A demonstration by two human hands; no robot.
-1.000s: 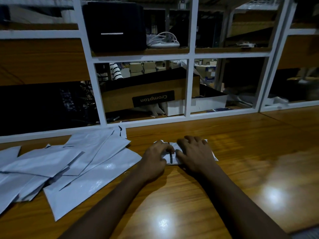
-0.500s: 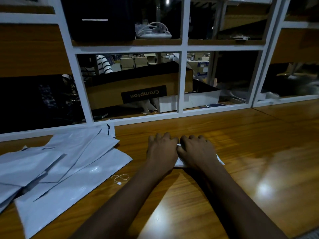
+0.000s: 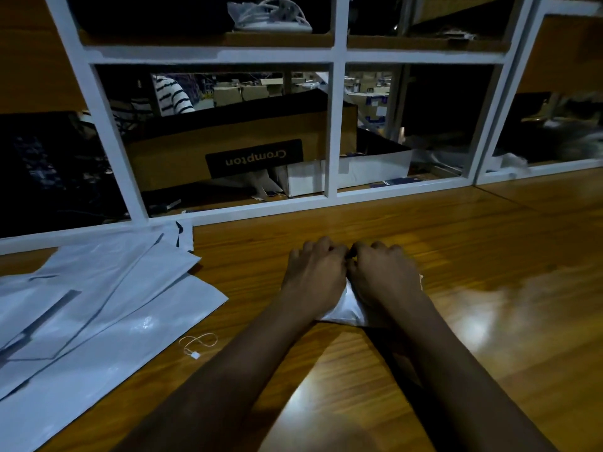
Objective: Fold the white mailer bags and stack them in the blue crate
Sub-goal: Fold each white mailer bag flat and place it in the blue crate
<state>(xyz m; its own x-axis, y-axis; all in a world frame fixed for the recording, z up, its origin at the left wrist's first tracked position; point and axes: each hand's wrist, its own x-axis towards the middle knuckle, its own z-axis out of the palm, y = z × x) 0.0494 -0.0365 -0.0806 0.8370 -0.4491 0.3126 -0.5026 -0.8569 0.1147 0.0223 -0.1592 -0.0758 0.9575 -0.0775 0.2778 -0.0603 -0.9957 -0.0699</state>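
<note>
The left hand [image 3: 314,276] and the right hand [image 3: 385,276] lie side by side, thumbs touching, on a small folded white plastic mailer bag [image 3: 346,308]. Both sets of fingers curl down over its far edge and grip it, with the fingertips hidden. The bag sits flat on the glossy brown wooden table [image 3: 496,256], and only its near corner shows between the wrists.

Left of the forearms, a small white tag on a loop of thin string [image 3: 196,346] lies on the wood, just beside the near edge of a pile of flat white mailer bags [image 3: 98,308]. That pile is spread in overlapping sheets towards the left edge.

Behind the table stands a white-framed shelf unit [image 3: 332,125]. Its lower bay holds a long brown cardboard box [image 3: 182,158] with an upside-down "Crompton" label, and a white box [image 3: 368,171] just beside it. On the shelf above rests a coil of white cable [image 3: 272,15]. A striped garment [image 3: 173,96] shows through the frame.
</note>
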